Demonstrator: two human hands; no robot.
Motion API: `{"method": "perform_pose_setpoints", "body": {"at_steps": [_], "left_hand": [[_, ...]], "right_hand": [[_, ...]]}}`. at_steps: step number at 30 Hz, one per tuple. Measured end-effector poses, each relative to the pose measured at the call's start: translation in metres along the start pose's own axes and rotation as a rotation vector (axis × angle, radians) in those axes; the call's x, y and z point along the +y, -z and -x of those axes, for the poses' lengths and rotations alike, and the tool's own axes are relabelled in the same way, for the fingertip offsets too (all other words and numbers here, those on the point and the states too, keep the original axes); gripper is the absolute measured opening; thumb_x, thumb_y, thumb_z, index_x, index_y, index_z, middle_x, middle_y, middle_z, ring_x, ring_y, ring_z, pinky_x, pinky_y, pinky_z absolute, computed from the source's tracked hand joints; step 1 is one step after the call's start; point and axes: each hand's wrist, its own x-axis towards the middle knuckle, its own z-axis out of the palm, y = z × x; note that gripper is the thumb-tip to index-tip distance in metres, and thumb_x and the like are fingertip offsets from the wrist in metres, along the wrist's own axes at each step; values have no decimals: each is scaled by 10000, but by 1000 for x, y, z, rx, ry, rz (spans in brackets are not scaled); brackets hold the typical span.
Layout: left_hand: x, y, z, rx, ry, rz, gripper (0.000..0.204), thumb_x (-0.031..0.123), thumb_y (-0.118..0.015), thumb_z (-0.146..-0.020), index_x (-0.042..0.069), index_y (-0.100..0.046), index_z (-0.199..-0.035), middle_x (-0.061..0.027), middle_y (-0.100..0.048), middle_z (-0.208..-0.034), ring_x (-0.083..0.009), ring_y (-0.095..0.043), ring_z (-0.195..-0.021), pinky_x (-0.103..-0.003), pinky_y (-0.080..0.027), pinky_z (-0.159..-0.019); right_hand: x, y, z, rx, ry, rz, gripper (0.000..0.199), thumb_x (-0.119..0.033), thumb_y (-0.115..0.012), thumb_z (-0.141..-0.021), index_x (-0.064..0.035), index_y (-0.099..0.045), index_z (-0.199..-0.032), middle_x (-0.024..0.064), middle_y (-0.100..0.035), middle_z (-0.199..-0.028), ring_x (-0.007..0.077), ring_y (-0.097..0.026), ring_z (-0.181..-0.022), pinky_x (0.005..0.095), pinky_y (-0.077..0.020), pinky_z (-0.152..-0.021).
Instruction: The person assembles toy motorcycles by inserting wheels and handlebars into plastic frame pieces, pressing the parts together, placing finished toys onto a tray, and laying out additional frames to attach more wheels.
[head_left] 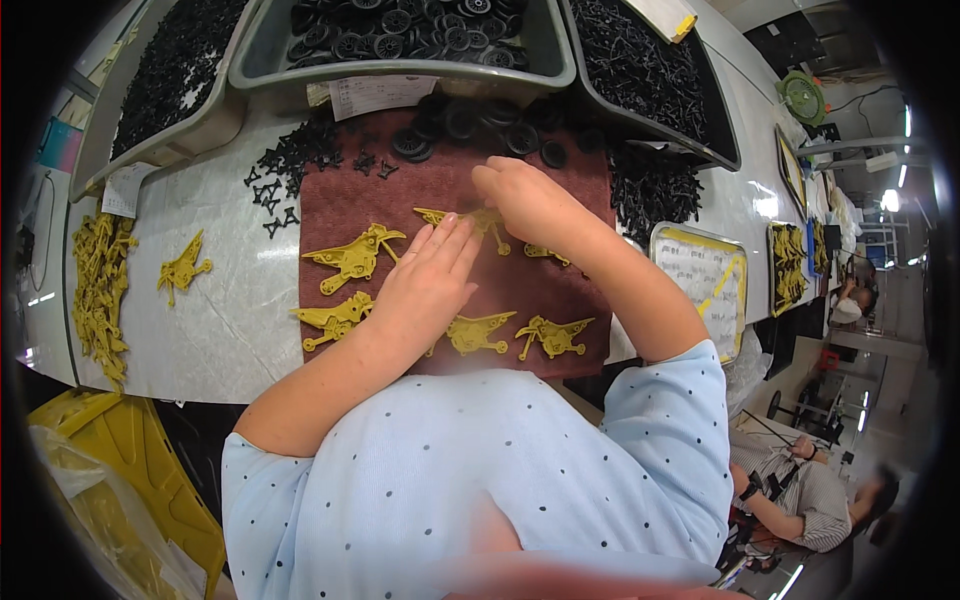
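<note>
Yellow plastic parts shaped like long-beaked birds lie in two rows on a dark red cloth (540, 290). My left hand (425, 275) lies flat, fingers stretched out and together, its fingertips on one yellow part (432, 215) in the far row. Over the right end of that same part is my right hand (525, 200), its fingers curled into a pinch. Whatever they grip, if anything, is hidden. Left of my left hand is another yellow part (355, 257); a further one (545, 254) lies partly under my right wrist. Two nearer parts (480, 333) (556, 338) rest close to my body.
A grey bin of black wheels (400, 75) stands at the back, with loose wheels (520, 138) before it. Bins of small black parts flank it. Small black star-shaped pieces (272, 190) and a yellow pile (100, 290) lie left. A tray (700, 275) sits right; another person (800, 500) is beyond.
</note>
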Motion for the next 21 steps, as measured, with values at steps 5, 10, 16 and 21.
{"method": "perform_pose_setpoints", "body": {"at_steps": [5,10,16,21], "left_hand": [[1,-4,1,2,27,25,559,158,-687,-819,-34,-503,-1310,-200,-455,-1406,-339,-411,-1331,-433,-359,-1092],[1,-4,1,-2,29,20,563,153,-688,-815,-35,-503,-1312,-199,-449,-1412,-339,-410,-1333,-433,-356,-1095],[1,-3,0,1,-9,4,556,166,-680,-816,-46,-505,-1298,-205,-460,-1399,-335,-418,-1328,-443,-346,-1096],[0,4,-1,24,-16,-46,501,169,-676,-832,-14,-541,-1278,-181,-509,-1365,-321,-469,-1287,-480,-343,-1083]], "right_hand": [[5,-2,-5,-4,6,-116,182,111,-589,-684,5,-532,-821,163,-548,-859,381,-568,-850,430,-474,-714],[5,-2,-5,-51,-38,-194,172,107,-593,-689,-2,-533,-808,156,-541,-862,377,-564,-850,426,-472,-712],[10,3,10,-26,-153,-204,121,4,-641,-780,2,-615,-898,156,-584,-954,363,-588,-909,406,-488,-768],[32,29,58,353,-415,-121,152,-22,-614,-825,-36,-691,-956,164,-644,-941,351,-619,-912,393,-499,-821]]}}
